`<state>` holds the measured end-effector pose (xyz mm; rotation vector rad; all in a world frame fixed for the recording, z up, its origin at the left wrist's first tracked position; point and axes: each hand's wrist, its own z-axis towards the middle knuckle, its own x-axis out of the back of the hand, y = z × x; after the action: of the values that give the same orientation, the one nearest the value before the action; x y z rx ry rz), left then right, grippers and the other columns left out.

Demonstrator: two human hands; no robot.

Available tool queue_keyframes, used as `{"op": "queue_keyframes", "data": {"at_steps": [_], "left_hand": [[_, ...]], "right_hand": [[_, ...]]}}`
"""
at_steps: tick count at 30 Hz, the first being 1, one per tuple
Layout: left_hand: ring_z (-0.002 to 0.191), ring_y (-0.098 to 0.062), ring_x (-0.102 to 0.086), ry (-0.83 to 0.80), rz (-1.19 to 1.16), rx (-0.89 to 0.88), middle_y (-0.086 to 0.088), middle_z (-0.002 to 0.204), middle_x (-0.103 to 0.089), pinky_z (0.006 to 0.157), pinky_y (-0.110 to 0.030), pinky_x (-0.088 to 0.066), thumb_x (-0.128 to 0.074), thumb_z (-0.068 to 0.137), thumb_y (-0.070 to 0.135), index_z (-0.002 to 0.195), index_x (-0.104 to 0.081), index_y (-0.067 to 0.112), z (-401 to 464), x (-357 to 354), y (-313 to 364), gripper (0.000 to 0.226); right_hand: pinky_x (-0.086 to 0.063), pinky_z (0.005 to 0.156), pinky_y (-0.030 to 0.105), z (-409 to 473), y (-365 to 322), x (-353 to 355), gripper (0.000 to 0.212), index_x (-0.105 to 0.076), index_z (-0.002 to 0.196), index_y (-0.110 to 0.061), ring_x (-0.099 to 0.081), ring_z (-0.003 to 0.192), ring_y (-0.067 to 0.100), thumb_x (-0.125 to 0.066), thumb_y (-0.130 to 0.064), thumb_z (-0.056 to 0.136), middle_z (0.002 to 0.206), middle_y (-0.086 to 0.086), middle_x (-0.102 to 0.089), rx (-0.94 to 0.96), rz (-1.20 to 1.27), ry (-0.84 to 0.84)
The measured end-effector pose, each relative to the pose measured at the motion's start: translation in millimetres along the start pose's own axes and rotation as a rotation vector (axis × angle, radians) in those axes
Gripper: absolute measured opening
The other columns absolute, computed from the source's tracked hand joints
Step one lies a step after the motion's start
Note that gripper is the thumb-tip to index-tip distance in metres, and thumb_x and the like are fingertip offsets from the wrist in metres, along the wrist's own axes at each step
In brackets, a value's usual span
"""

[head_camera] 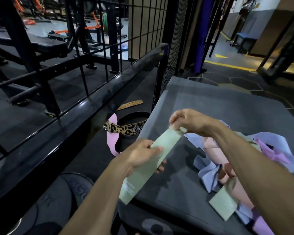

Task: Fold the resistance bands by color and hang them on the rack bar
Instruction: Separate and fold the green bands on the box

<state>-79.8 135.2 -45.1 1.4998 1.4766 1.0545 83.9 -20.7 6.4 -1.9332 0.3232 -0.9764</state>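
rack bar (98,100) runs 8 to 1 o'clock, black | left hand (143,156) at 6 o'clock pinches green band (153,160) mid-length, lower end hanging off grey platform (210,106) | right hand (187,122) pinches its top end | pile of bands (215,168) at 4 o'clock on platform

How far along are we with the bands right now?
Early. Nothing hangs on the rack bar yet. In hand: the left hand and right hand hold a green band stretched between them. Left: the loose pile of bands on the grey pad, and a pink band on the floor.
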Motion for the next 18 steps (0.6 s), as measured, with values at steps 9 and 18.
{"op": "queue_keyframes", "data": {"at_steps": [9,18], "left_hand": [[0.042,-0.019,-0.048,0.016,0.751,0.196,0.001,0.049,-0.041,0.044,-0.018,-0.036,-0.058,0.101,0.03,0.057,-0.04,0.018,10.4,19.0,-0.5,0.049],[0.064,-0.025,-0.068,-0.085,0.53,0.313,-0.008,0.064,-0.06,0.039,-0.022,-0.047,-0.056,0.104,0.023,0.074,-0.054,0.009,2.3,10.4,8.5,0.033]], "right_hand": [[-0.055,0.078,0.032,73.1,17.3,-13.9,0.023,-0.071,0.098,-0.017,-0.066,0.08,0.017,-0.071,-0.008,0.077,0.086,-0.003,-0.073,0.269,-0.603,0.284],[-0.056,0.078,0.037,108.8,34.3,-41.5,0.02,-0.059,0.082,-0.031,-0.064,0.086,0.03,-0.058,-0.011,0.077,0.096,0.009,-0.067,0.149,-0.588,0.41]]}}
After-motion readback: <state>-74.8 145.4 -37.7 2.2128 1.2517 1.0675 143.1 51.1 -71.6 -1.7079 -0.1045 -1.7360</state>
